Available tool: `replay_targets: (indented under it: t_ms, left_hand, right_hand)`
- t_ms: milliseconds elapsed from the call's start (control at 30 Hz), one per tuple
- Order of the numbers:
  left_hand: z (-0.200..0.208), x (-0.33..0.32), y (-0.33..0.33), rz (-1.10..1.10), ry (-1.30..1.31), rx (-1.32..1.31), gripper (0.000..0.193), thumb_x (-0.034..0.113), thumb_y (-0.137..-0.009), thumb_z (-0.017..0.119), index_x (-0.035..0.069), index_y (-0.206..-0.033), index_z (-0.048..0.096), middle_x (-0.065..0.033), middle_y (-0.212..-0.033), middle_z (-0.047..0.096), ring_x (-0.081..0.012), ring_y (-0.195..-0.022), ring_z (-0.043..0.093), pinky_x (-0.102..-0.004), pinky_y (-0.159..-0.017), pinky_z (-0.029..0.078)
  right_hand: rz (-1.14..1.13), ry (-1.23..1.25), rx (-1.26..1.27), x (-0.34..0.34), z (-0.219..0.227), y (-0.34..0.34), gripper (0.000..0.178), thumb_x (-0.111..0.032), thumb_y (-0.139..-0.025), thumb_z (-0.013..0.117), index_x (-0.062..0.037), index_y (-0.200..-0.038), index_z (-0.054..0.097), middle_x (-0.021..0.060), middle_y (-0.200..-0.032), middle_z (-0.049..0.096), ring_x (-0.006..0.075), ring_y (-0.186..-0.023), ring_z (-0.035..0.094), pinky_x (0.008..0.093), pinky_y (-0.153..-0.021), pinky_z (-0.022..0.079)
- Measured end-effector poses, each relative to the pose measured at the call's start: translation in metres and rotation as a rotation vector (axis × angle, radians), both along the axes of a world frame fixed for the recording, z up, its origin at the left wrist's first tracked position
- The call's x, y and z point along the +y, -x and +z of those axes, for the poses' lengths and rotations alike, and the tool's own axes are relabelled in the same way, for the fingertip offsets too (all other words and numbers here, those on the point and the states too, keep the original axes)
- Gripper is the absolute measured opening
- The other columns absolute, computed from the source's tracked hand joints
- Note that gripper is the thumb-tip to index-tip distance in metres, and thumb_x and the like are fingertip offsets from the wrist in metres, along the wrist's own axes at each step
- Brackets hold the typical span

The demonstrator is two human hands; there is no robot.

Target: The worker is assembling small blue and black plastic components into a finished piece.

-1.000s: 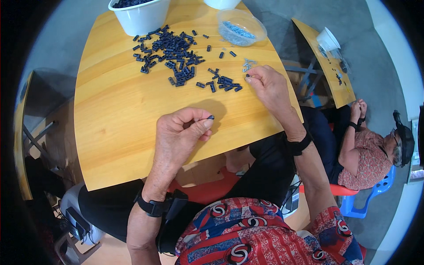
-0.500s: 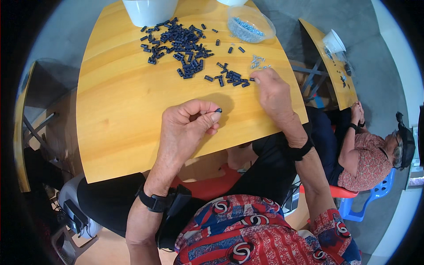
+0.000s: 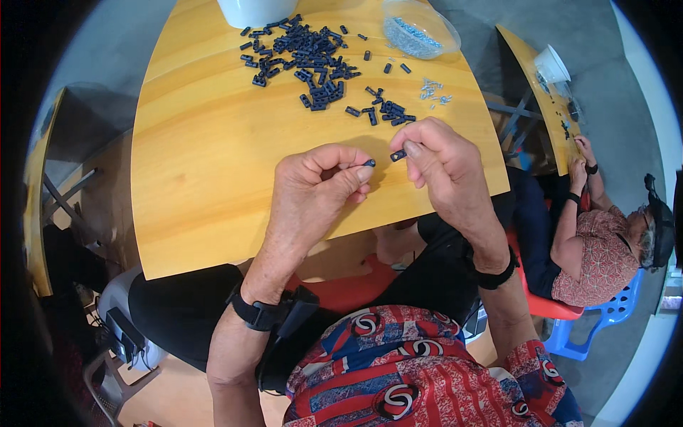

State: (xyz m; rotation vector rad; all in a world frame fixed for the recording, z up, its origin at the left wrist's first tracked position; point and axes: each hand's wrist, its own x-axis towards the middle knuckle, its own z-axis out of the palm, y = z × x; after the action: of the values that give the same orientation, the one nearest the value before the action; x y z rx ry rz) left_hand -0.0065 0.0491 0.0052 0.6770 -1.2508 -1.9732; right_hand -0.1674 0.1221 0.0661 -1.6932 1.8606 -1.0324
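Note:
Between thumb and forefinger, my left hand [image 3: 320, 181] pinches a small dark plastic part [image 3: 369, 163], mostly hidden by the fingers. Just to its right, my right hand [image 3: 448, 156] grips a small black plastic block [image 3: 398, 155] with a pale spot on its face. The two pieces are close but apart, held above the near part of the table. Beyond my right hand lies a small group of black plastic blocks [image 3: 393, 112]. Several small silvery screws or pins [image 3: 435, 91] are scattered beside that group. Farther off spreads a large pile of black blocks [image 3: 313, 53].
A clear bowl [image 3: 452, 48] of small silvery-blue pieces stands at the far right of the wooden table [image 3: 206, 192]. At the back is a white tub [image 3: 256, 13]. To the right, another person [image 3: 605, 242] sits at a separate table [image 3: 523, 64] bearing a white tub [image 3: 552, 65].
My right hand has come back from the small group with a black block and is now beside my left hand. The other person's hands have moved apart.

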Motion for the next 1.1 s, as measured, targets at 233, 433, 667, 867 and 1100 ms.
replay_targets:
  t_ms: [233,433,667,867,1100]
  left_hand:
    - [0.000,0.000,-0.001,-0.013,0.023,-0.011,0.006,-0.001,-0.087,0.063,-0.005,-0.091,0.066,-0.0049,-0.074,0.065,-0.0068,-0.064,0.059,-0.0198,-0.057,0.050]
    - [0.004,-0.001,-0.002,-0.015,0.024,-0.070,0.007,0.000,-0.086,0.064,-0.005,-0.091,0.066,-0.0045,-0.075,0.066,-0.0066,-0.065,0.059,-0.0203,-0.058,0.050]
    - [-0.001,0.001,-0.002,-0.013,0.053,-0.060,0.010,-0.001,-0.085,0.065,-0.002,-0.094,0.067,-0.0049,-0.076,0.066,-0.0082,-0.066,0.061,-0.0212,-0.061,0.052]
    - [0.000,0.002,-0.001,-0.002,0.044,-0.049,0.007,0.000,-0.086,0.064,-0.004,-0.091,0.067,-0.0035,-0.075,0.066,-0.0058,-0.065,0.059,-0.0203,-0.059,0.050]
    - [-0.001,0.001,-0.001,-0.016,0.032,-0.039,0.006,-0.001,-0.086,0.064,-0.003,-0.090,0.067,-0.0026,-0.073,0.065,-0.0052,-0.064,0.057,-0.0197,-0.058,0.049]
  right_hand:
    - [0.047,0.053,-0.007,-0.004,-0.003,-0.009,0.012,-0.004,-0.092,0.048,0.0015,-0.090,0.058,0.0039,-0.073,0.049,0.0094,-0.057,0.048,0.0239,-0.052,0.039]
    - [0.052,0.111,0.199,-0.010,-0.009,0.003,0.005,-0.003,-0.087,0.054,0.0000,-0.088,0.057,0.0154,-0.082,0.057,0.0312,-0.072,0.059,0.0383,-0.062,0.047]
    - [-0.025,0.258,0.368,-0.041,-0.030,0.030,0.006,-0.001,-0.083,0.058,-0.0012,-0.088,0.061,0.0154,-0.081,0.060,0.0337,-0.074,0.060,0.0391,-0.064,0.048]
    - [-0.006,0.312,0.474,-0.060,-0.044,0.043,0.007,-0.002,-0.081,0.060,-0.0031,-0.088,0.062,0.0141,-0.081,0.060,0.0339,-0.073,0.061,0.0393,-0.063,0.049]
    - [0.031,0.246,0.349,-0.061,-0.044,0.039,0.008,-0.006,-0.080,0.064,-0.0035,-0.087,0.064,0.0123,-0.082,0.062,0.0303,-0.074,0.062,0.0376,-0.065,0.050]
